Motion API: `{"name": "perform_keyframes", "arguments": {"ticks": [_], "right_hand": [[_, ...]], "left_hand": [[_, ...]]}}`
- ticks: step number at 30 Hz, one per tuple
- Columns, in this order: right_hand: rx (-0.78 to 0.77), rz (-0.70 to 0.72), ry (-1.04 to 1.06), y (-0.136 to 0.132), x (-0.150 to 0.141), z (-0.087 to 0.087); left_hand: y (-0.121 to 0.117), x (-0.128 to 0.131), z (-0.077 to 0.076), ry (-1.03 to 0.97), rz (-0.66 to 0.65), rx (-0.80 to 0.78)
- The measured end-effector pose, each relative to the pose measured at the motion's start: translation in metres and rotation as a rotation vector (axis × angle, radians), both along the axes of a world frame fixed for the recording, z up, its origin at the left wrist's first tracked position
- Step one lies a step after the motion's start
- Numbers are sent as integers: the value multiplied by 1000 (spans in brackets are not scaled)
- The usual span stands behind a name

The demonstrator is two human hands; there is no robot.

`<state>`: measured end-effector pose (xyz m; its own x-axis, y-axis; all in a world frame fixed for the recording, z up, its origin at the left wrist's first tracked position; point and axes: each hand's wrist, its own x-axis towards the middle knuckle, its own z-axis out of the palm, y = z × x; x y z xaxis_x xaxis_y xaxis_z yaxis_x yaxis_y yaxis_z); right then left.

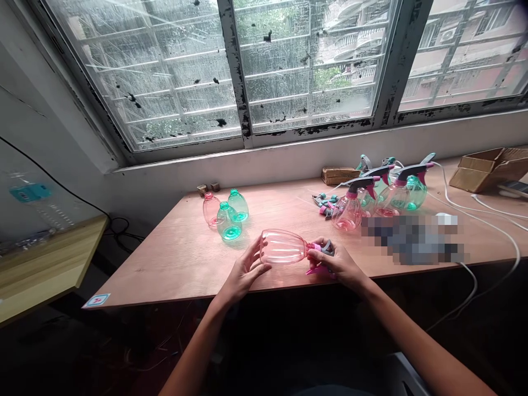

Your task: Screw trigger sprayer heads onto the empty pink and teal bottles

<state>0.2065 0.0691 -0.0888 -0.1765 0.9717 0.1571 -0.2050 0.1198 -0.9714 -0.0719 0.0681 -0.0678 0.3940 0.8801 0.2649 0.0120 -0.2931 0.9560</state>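
At the pink bottle (284, 247), the left hand (243, 270) cups the base and the right hand (341, 264) grips the spray head (328, 248); its thin wall looks light, slippery, so the neck is probably safest.

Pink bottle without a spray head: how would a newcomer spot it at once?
Find the wooden table under the window. Beyond the left hand stand three headless bottles. The pink bottle is leftmost, set apart by colour from two green bottles.

Bottles (229, 224) left, sprayers (347, 212) right, window (289, 77) behind table (177, 269)
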Motion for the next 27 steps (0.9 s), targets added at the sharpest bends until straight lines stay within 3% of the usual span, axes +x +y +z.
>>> {"name": "perform_keyframes", "arguments": {"ticks": [27], "right_hand": [[23,18,-37,-2,0,2]], "left_hand": [[-4,5,7,-61,93,-1]]}}
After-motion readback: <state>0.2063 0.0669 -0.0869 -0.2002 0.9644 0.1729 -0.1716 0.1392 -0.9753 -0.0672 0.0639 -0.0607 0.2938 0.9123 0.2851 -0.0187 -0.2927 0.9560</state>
